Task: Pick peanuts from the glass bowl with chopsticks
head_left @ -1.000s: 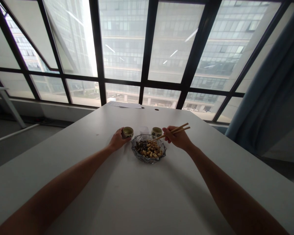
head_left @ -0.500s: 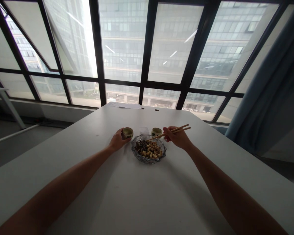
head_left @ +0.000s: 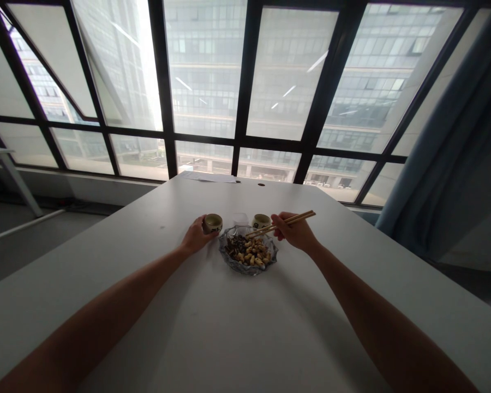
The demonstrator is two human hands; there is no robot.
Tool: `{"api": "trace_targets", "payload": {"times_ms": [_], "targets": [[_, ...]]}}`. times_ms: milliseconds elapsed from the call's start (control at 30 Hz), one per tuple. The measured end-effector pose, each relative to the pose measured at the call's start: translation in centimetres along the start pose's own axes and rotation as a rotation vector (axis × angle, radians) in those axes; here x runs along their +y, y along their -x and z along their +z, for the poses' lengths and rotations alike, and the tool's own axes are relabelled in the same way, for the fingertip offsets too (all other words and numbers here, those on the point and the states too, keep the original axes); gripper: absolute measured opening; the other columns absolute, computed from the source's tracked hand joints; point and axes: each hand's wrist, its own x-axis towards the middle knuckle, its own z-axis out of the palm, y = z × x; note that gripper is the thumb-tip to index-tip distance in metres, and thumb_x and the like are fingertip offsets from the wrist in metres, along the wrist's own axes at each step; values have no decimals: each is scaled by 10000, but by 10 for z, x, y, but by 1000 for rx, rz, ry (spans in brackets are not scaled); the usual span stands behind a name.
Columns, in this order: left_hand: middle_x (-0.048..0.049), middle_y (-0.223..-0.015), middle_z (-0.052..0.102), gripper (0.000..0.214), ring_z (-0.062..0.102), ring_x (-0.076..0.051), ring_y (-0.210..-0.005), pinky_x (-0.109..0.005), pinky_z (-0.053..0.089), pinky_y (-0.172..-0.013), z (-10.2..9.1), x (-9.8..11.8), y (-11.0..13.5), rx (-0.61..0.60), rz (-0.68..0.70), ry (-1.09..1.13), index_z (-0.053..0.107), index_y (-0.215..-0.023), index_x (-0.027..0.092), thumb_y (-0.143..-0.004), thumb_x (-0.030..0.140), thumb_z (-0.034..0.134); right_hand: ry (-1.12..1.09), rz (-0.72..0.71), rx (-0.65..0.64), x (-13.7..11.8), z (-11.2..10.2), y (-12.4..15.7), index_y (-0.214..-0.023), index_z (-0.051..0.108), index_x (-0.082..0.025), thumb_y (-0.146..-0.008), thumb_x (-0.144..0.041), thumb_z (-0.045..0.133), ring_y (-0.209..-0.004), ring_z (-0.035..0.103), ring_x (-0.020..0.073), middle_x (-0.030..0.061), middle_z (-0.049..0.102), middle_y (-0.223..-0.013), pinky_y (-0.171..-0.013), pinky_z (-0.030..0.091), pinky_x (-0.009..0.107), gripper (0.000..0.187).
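My left hand (head_left: 197, 236) is wrapped round a small ceramic cup (head_left: 213, 222) with dark lettering, left of a clear glass bowl (head_left: 249, 269). Peanuts (head_left: 255, 253) fill the bowl's near right part, and dark seeds (head_left: 234, 243) lie at its left and back. With my right hand (head_left: 290, 229) I hold a pair of wooden chopsticks (head_left: 301, 216), whose tips reach into the bowl over the seeds. Whether the tips pinch a seed is too small to tell. A second lettered cup (head_left: 262, 220) stands behind the bowl, close to my right fingers.
A small clear plastic container (head_left: 240, 219) sits between the two cups. Papers (head_left: 210, 177) lie at the far end of the white table (head_left: 229, 327). Large windows rise beyond it, and a blue curtain (head_left: 442, 142) hangs on the right.
The chopsticks have come closer together, and their rear ends have swung slightly. My left hand and the cup stay where they were.
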Motion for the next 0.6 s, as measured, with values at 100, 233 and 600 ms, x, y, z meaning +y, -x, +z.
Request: {"api": "trace_targets", "payload": {"times_ms": [100, 233, 600], "targets": [[-175, -1275, 627, 751, 591, -311, -1189, -436, 472, -1014, 0, 0, 0, -2, -9, -4, 512, -1309, 132, -691, 472, 771, -6, 9, 8, 1, 0, 0, -665, 612, -170, -791, -697, 605, -390, 571, 130, 44, 640, -500, -368, 435, 221, 542], [-162, -1276, 630, 732, 597, -305, -1180, -433, 473, -1010, 0, -1, 0, 5, -14, 2, 519, -1296, 153, -688, 470, 774, -34, 19, 42, 4, 1, -2, -660, 616, -169, -766, -715, 620, -371, 567, 136, 46, 641, -489, -347, 435, 227, 556], [-103, -1181, 658, 743, 643, -266, -1050, -408, 516, -918, 2, -4, 0, 22, 61, 84, 516, -1235, 194, -588, 360, 839, -123, -68, 139, -2, -6, -1, -713, 646, -183, -792, -675, 638, -419, 598, 144, 37, 671, -543, -403, 501, 253, 498]]}}
